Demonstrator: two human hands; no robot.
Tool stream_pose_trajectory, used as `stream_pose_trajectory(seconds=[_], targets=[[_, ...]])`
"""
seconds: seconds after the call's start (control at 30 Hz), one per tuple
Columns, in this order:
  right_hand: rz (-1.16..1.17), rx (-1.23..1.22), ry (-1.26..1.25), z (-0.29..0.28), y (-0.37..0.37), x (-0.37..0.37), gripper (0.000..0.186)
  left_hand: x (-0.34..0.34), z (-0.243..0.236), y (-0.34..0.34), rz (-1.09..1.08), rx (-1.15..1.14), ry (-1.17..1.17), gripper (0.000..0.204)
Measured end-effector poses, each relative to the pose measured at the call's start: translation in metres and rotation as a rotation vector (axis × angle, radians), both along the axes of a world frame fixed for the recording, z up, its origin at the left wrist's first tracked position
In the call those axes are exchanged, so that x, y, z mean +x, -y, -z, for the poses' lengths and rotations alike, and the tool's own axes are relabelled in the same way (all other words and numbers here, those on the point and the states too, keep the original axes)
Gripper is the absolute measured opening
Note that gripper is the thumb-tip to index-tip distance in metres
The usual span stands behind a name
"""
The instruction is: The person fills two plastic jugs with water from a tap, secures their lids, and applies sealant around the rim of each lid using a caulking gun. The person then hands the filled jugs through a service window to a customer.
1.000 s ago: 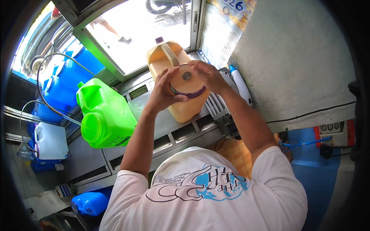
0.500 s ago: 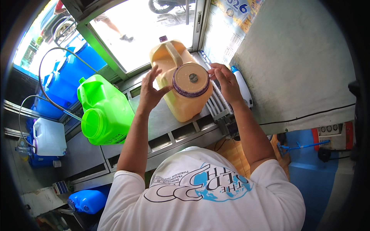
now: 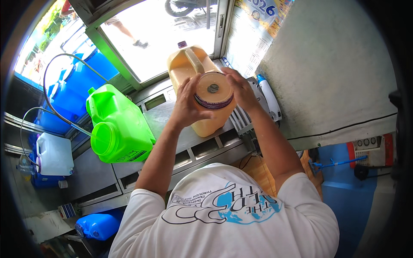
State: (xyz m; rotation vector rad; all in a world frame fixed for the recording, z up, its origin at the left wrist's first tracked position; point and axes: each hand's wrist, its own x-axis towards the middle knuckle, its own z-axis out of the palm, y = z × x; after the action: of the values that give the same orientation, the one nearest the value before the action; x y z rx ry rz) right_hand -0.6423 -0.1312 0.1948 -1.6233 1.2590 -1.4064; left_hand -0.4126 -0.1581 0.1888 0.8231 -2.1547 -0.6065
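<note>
A tan plastic water jug (image 3: 206, 125) stands upright on the metal counter in front of me. Its wide round lid (image 3: 211, 81), tan with a purple rim, faces up and carries a small grey disc (image 3: 212, 88) in the middle. My left hand (image 3: 187, 105) curves round the lid's left side, thumb toward the front. Round the right side my right hand (image 3: 240, 91) holds it, with some fingertips hidden. To the left lies a bright green jug (image 3: 124, 129), tilted toward me, its uncapped mouth taking a thin hose (image 3: 79, 127).
Blue jugs (image 3: 64, 94) stand beyond the window frame on the left. A whitish jug (image 3: 56, 154) is at far left, and a blue jug (image 3: 100, 226) lies lower left. A white-and-blue heat gun-like device (image 3: 267, 95) sits by the right wall, where a black cable (image 3: 340, 127) runs.
Both hands have closed in on the tan jug's lid from either side. The left moved right and nearer me, and the right moved left. The green jug has shifted slightly.
</note>
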Motion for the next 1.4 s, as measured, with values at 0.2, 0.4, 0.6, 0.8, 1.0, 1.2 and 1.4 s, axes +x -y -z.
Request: stream_pose_trajectory(seconds=[0.2, 0.4, 0.6, 0.8, 1.0, 1.2, 1.4], targets=[[0.029, 0.069, 0.065, -0.003, -0.031, -0.008, 0.038, 0.045, 0.01, 0.031, -0.055, 0.409, -0.12, 0.111], [0.046, -0.009, -0.008, -0.005, 0.0, 0.016, 0.04, -0.007, -0.003, 0.002, -0.001, 0.006, -0.063, 0.119], [0.036, 0.064, 0.149, -0.005, -0.015, -0.007, 0.044, 0.024, 0.013, 0.023, 0.085, 0.271, -0.207, 0.115], [-0.087, 0.043, 0.113, -0.003, -0.002, 0.017, 0.047, -0.001, 0.001, 0.004, -0.035, 0.057, -0.034, 0.129], [0.015, 0.03, -0.074, -0.013, -0.016, 0.014, 0.051, 0.013, -0.018, -0.004, -0.002, 0.172, -0.071, 0.119], [0.029, 0.076, -0.064, -0.02, -0.008, 0.022, 0.054, -0.027, -0.023, -0.021, -0.248, -0.013, 0.025, 0.137], [0.098, 0.016, -0.048, -0.008, -0.036, 0.024, 0.045, 0.001, -0.038, 0.03, 0.117, 0.039, 0.176, 0.136]])
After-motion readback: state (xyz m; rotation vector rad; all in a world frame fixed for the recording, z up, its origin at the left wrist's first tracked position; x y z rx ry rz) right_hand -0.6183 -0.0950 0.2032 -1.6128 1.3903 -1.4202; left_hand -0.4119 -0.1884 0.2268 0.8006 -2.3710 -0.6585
